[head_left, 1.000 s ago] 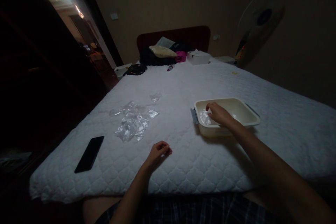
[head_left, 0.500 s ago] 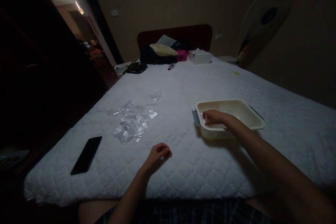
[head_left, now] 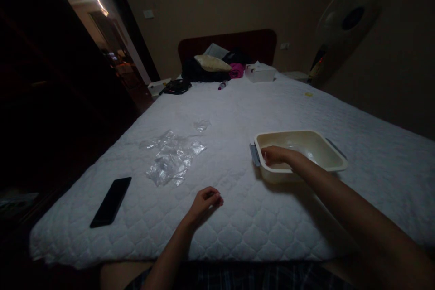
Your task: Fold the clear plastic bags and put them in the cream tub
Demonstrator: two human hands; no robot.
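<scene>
Right hand (head_left: 277, 156) inside cream tub (head_left: 307, 163) — fingers curled.

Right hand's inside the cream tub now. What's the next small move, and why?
Probably lift the right hand clear of the tub. Its fingers are curled at the near left corner, though whether they grip anything is too dark to tell. The pile of clear plastic bags lies across the mattress, and the left hand rests loosely curled, holding nothing visible.

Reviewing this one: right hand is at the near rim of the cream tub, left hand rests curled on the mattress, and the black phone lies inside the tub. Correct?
Not quite. In the head view the black phone lies on the mattress, far left of the cream tub. The right hand and left hand are as stated.
</scene>
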